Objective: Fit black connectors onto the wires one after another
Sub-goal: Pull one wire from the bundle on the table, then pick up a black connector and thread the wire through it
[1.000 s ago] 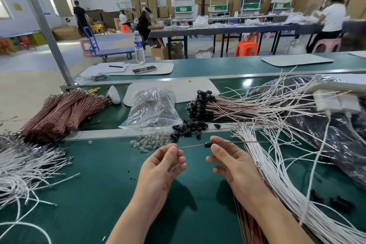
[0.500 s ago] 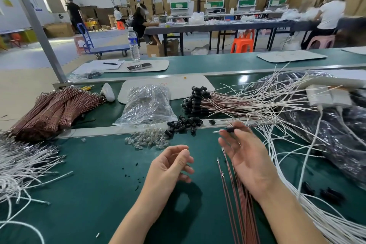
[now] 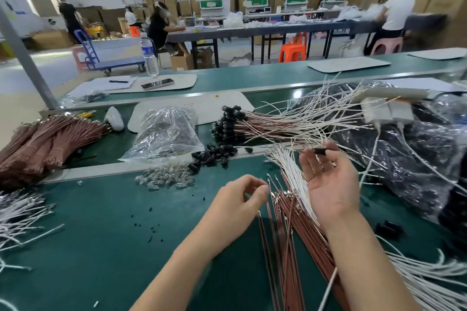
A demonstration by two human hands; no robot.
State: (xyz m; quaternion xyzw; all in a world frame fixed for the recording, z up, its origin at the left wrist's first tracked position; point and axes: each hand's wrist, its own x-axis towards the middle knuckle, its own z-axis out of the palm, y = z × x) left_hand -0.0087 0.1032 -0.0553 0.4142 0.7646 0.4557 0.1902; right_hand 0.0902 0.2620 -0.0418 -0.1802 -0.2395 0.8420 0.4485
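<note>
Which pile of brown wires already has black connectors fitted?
The fanned pile right of the clear bag: black connectors cap its ends. The tied bundles far left and the loose wires by the left hand show bare metal ends.

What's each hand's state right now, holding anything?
Left hand: fingers curled by the tips of the brown wires; whether it has a grip on one cannot be told.
Right hand: pinching a black connector at its fingertips.

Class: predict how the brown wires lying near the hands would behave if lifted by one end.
The brown wires are long and thin, so likely floppy and light. Lying loose and crossed, they may snag each other.
</note>
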